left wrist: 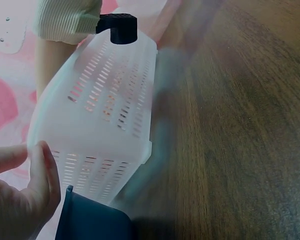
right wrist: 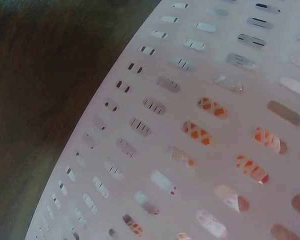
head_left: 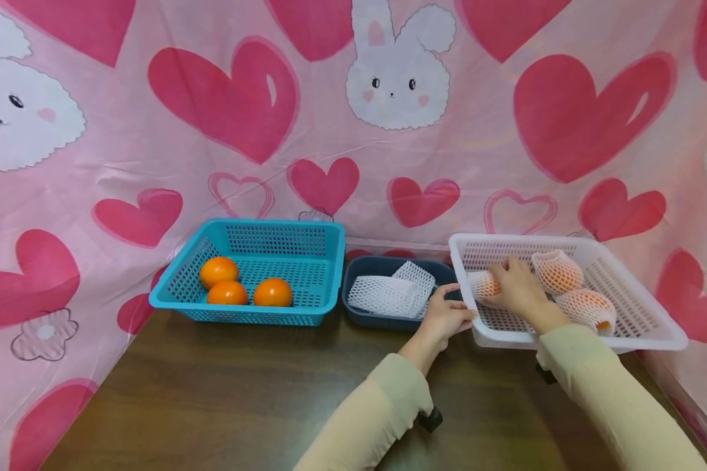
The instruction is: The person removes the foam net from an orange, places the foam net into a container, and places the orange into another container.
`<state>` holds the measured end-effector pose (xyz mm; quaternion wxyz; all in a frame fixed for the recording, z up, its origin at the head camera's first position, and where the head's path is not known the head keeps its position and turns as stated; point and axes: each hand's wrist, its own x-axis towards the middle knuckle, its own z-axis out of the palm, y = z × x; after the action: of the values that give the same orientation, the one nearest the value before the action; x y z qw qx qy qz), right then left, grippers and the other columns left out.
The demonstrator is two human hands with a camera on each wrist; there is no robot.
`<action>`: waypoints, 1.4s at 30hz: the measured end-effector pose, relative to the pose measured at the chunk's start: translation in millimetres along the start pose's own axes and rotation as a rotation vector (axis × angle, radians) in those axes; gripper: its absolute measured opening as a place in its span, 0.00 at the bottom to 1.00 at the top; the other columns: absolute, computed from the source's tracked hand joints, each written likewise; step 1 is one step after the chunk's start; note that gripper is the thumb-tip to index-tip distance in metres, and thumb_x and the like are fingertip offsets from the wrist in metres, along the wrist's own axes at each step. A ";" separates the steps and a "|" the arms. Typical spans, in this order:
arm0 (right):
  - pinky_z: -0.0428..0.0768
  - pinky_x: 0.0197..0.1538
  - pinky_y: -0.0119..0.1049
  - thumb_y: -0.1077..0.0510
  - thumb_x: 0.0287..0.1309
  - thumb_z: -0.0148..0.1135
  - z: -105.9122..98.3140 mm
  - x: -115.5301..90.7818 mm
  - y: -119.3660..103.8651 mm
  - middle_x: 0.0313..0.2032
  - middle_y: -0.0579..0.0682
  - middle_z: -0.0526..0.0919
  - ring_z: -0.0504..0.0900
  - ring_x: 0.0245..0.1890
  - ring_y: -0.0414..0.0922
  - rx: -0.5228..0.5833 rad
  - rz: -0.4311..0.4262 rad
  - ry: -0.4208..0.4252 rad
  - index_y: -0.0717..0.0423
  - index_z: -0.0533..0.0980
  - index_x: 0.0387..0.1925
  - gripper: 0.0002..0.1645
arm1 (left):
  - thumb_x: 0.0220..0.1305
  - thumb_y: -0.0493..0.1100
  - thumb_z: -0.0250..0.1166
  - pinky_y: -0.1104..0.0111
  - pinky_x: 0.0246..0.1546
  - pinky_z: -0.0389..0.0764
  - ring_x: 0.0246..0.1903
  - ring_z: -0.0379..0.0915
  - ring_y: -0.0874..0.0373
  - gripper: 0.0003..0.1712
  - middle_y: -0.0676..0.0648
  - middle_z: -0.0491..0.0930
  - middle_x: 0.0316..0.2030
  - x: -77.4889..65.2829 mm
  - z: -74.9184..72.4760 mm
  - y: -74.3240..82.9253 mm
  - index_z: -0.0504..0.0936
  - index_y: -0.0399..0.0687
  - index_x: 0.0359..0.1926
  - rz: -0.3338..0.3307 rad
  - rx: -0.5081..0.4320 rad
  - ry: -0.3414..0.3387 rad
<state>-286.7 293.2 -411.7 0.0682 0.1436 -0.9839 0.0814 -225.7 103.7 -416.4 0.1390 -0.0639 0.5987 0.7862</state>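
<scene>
At the right stands a white plastic basket (head_left: 654,327) holding oranges in white foam nets. My right hand (head_left: 521,288) reaches into it and grips a net-wrapped orange (head_left: 482,286) at its left end. Two more wrapped fruits, one at the back (head_left: 558,271) and one in front (head_left: 586,309), lie to the right of that hand. My left hand (head_left: 444,319) pinches the basket's left front rim between thumb and fingers, as the left wrist view also shows. In the right wrist view, the slotted basket wall (right wrist: 155,135) hides the right hand; bits of netted orange show through.
A dark blue tray (head_left: 383,320) with empty white foam nets (head_left: 383,294) sits beside the white basket. Farther left, a teal basket (head_left: 306,317) contains three bare oranges (head_left: 273,292). All stand on a brown wooden table (head_left: 241,392) before a pink heart-patterned cloth (head_left: 424,150).
</scene>
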 end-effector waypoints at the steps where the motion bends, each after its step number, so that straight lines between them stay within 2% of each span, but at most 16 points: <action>1: 0.71 0.49 0.67 0.49 0.47 0.81 -0.4 -0.2 0.4 0.48 0.72 0.68 0.67 0.48 0.67 -0.018 -0.004 0.000 0.73 0.72 0.60 0.46 | 0.58 0.21 0.69 0.58 0.42 0.86 0.32 0.82 0.55 0.32 0.43 0.84 0.35 0.2 0.1 0.2 0.76 0.48 0.61 0.000 -0.003 0.000; 5: 0.66 0.56 0.73 0.47 0.43 0.82 -1.3 0.1 2.6 0.55 0.76 0.66 0.65 0.55 0.73 -0.052 0.003 -0.017 0.72 0.71 0.58 0.48 | 0.59 0.21 0.68 0.58 0.42 0.86 0.32 0.81 0.55 0.32 0.44 0.84 0.34 0.7 0.6 0.1 0.76 0.48 0.61 -0.003 -0.011 -0.010; 7: 0.64 0.58 0.75 0.48 0.42 0.82 -0.3 0.9 4.0 0.58 0.78 0.63 0.62 0.58 0.76 -0.014 0.004 -0.034 0.73 0.69 0.57 0.49 | 0.59 0.22 0.68 0.57 0.43 0.86 0.32 0.81 0.55 0.32 0.44 0.84 0.34 0.7 0.9 0.4 0.76 0.48 0.61 -0.003 -0.010 -0.013; 12: 0.70 0.56 0.73 0.57 0.38 0.83 2.4 2.3 6.0 0.55 0.83 0.66 0.69 0.55 0.79 0.109 -0.037 -0.095 0.76 0.62 0.61 0.54 | 0.60 0.22 0.68 0.57 0.43 0.86 0.33 0.81 0.55 0.32 0.45 0.83 0.33 0.5 1.2 2.5 0.75 0.48 0.62 -0.004 -0.006 -0.019; 16: 0.71 0.56 0.72 0.58 0.38 0.85 0.7 0.6 6.6 0.55 0.84 0.66 0.71 0.53 0.79 0.116 -0.045 -0.132 0.75 0.59 0.68 0.61 | 0.60 0.22 0.68 0.57 0.43 0.86 0.33 0.82 0.55 0.32 0.45 0.83 0.33 0.0 1.5 3.2 0.75 0.49 0.62 -0.005 -0.007 -0.022; 27: 0.73 0.53 0.72 0.55 0.46 0.81 -3.7 -6.1 5.6 0.55 0.83 0.69 0.73 0.53 0.77 0.132 -0.052 -0.123 0.71 0.64 0.66 0.52 | 0.60 0.22 0.68 0.59 0.43 0.86 0.34 0.82 0.54 0.32 0.41 0.83 0.36 -2.5 -0.1 2.9 0.75 0.49 0.62 -0.027 -0.002 -0.007; 34: 0.72 0.52 0.74 0.49 0.49 0.79 -23.6 -9.6 4.1 0.58 0.82 0.67 0.72 0.54 0.79 0.100 -0.035 -0.132 0.69 0.64 0.67 0.52 | 0.61 0.23 0.68 0.60 0.42 0.86 0.33 0.82 0.55 0.30 0.40 0.83 0.37 -2.9 1.1 4.8 0.74 0.48 0.61 -0.029 0.021 -0.011; 42: 0.70 0.55 0.74 0.46 0.53 0.77 -44.0 -20.4 0.5 0.60 0.81 0.65 0.68 0.59 0.78 0.127 -0.035 -0.139 0.69 0.63 0.69 0.53 | 0.61 0.24 0.68 0.58 0.45 0.86 0.33 0.82 0.56 0.27 0.42 0.83 0.36 -5.7 -1.7 6.7 0.76 0.44 0.60 -0.034 0.031 -0.020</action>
<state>-262.6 307.1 -372.0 -0.0082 0.1701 -0.9765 0.1321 -222.3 99.6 -409.2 0.1595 -0.0641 0.6084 0.7748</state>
